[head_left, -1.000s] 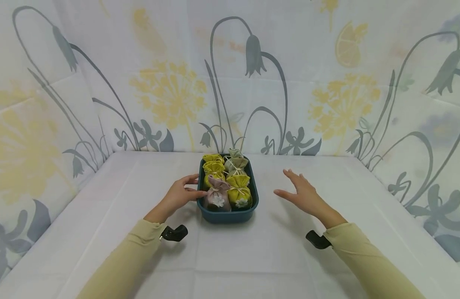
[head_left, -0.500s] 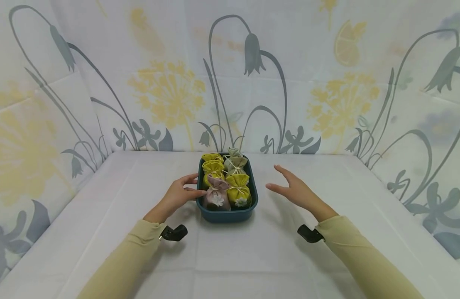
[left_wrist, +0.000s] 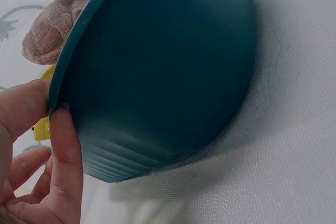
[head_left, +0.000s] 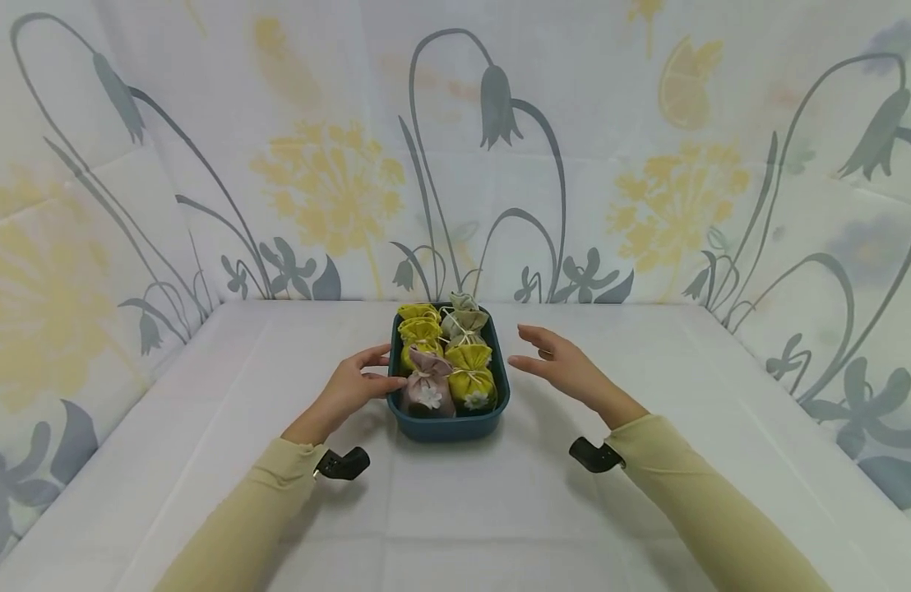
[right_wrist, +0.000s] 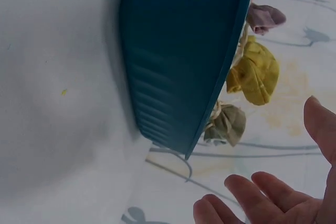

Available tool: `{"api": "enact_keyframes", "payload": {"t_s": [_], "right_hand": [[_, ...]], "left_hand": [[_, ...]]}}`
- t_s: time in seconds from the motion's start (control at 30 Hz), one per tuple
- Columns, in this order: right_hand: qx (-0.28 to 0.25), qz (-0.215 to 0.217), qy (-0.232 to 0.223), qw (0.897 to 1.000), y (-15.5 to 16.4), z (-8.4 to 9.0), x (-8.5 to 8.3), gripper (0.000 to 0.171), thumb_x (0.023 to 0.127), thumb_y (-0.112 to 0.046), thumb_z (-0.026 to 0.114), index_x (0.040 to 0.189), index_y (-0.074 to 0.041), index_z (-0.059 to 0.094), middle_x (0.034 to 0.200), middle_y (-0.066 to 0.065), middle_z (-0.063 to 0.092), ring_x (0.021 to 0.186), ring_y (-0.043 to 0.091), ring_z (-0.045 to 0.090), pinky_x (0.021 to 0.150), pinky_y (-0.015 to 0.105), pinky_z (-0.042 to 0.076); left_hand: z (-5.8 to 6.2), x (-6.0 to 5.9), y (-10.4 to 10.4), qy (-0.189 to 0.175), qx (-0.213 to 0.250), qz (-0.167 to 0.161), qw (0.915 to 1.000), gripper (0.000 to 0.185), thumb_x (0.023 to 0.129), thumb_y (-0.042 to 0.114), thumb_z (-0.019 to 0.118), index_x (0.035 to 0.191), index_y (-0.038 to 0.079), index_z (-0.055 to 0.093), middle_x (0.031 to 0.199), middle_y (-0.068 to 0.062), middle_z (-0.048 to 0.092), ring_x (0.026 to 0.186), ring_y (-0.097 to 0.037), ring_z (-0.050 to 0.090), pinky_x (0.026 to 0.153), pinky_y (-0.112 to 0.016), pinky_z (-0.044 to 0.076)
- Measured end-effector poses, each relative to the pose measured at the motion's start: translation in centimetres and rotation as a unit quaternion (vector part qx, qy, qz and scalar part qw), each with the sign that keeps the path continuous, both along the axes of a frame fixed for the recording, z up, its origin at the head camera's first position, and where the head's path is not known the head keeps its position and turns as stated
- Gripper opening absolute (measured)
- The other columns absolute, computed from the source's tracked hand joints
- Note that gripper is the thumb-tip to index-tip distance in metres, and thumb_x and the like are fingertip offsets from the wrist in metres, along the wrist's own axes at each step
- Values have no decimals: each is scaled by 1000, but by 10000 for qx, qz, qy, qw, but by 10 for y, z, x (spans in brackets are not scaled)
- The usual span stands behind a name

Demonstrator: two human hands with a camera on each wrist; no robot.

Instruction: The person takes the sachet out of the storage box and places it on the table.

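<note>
A dark teal tray (head_left: 448, 426) stands mid-table holding several small tied cloth pouches, yellow (head_left: 471, 378), mauve (head_left: 427, 386) and beige (head_left: 464, 322). My left hand (head_left: 352, 382) grips the tray's left rim, thumb on the edge; in the left wrist view the thumb (left_wrist: 65, 156) lies against the tray wall (left_wrist: 168, 72). My right hand (head_left: 555, 362) hovers just right of the tray, fingers spread, touching nothing. The right wrist view shows the tray's side (right_wrist: 178, 56), pouches (right_wrist: 257, 72) above the rim and my fingertips (right_wrist: 247, 190) apart from it.
A white cloth covers the table (head_left: 500, 510). Floral printed fabric (head_left: 337, 173) walls the back and both sides. A black wrist camera mount sits at each sleeve (head_left: 343, 463) (head_left: 590, 455).
My right hand has moved left towards the tray's right side. The left hand and the tray have stayed put.
</note>
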State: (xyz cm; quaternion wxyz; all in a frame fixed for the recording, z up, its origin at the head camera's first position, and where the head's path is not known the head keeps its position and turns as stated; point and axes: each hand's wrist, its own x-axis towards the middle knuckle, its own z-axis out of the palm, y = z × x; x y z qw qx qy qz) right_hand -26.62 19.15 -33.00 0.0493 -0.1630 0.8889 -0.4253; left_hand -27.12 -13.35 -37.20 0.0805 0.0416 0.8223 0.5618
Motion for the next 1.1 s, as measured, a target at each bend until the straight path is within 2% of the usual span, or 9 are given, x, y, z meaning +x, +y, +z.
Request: {"api": "enact_keyframes", "payload": {"t_s": [0.3,0.7,0.8,0.83,0.97,1.1], "right_hand": [[-263,193,54,9995,-15,3,-2,67,88,-38,63,141,-6,38,143,15,38,130,34,35,104,45,30],[-535,351,-260,9976,-34,4,-6,61,90,-26,63,139,0,39,137,16,45,124,32,44,97,47,39],[-559,313,-349,9973,-38,5,-6,59,89,-26,64,137,0,42,132,16,49,120,31,48,96,47,40],[-553,292,-386,9973,-39,4,-7,58,89,-26,64,137,-1,43,130,16,51,119,31,49,96,48,40],[-502,143,-542,9972,-43,3,-8,54,87,-26,67,134,-5,49,122,12,57,114,28,52,96,48,40],[-436,188,-544,9974,-46,1,-10,50,87,-24,67,131,-5,52,120,11,58,110,26,53,94,47,41]], "left_hand": [[1,-2,0,-91,12,77,9999,71,82,22,73,143,17,37,136,-12,43,105,-22,57,85,-37,49],[1,-2,-1,-20,98,39,9999,75,79,26,76,143,14,38,135,-14,44,104,-22,57,82,-35,50],[0,-1,-1,-6,146,2,9999,74,79,25,76,143,13,38,135,-15,44,103,-22,58,82,-35,50],[5,2,1,-23,152,5,9999,74,80,23,75,143,12,38,135,-16,44,104,-23,58,82,-35,50],[3,1,1,-21,155,17,9999,74,79,23,76,143,13,39,134,-15,44,103,-21,58,81,-35,50],[-2,-1,1,20,210,14,9998,74,79,23,76,142,12,39,134,-15,45,100,-21,59,82,-36,50]]}}
